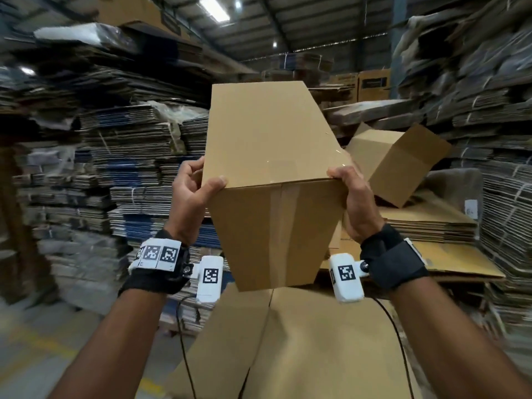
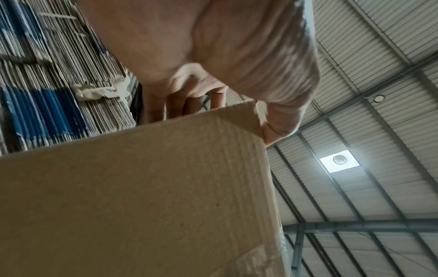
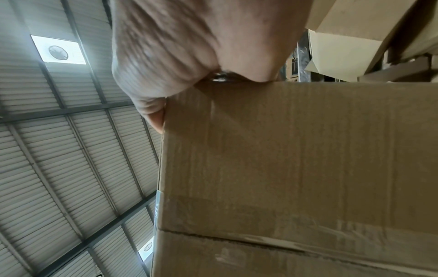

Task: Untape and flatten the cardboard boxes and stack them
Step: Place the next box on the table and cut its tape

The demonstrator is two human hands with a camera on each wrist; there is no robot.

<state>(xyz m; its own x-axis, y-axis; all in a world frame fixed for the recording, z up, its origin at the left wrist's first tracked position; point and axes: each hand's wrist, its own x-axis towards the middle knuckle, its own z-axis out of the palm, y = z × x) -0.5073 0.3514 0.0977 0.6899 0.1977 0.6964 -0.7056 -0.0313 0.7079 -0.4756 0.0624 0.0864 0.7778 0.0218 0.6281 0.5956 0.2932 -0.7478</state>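
I hold a closed brown cardboard box (image 1: 270,145) up in front of me with both hands. A strip of clear tape (image 1: 288,214) runs down the seam of the face turned toward me. My left hand (image 1: 195,191) grips the box's near left corner, thumb on the top face and fingers round the side. My right hand (image 1: 354,200) grips the near right corner the same way. In the left wrist view the box (image 2: 142,187) fills the lower left under my left hand (image 2: 213,75). The right wrist view shows the taped seam (image 3: 260,238) below my right hand (image 3: 189,56).
Another box (image 1: 397,165) with open flaps lies tilted on a pile of flattened cardboard (image 1: 431,223) to the right. A flat cardboard sheet (image 1: 302,341) lies below my hands. Tall stacks of flattened boxes (image 1: 115,168) line both sides. Cables hang from my wrists.
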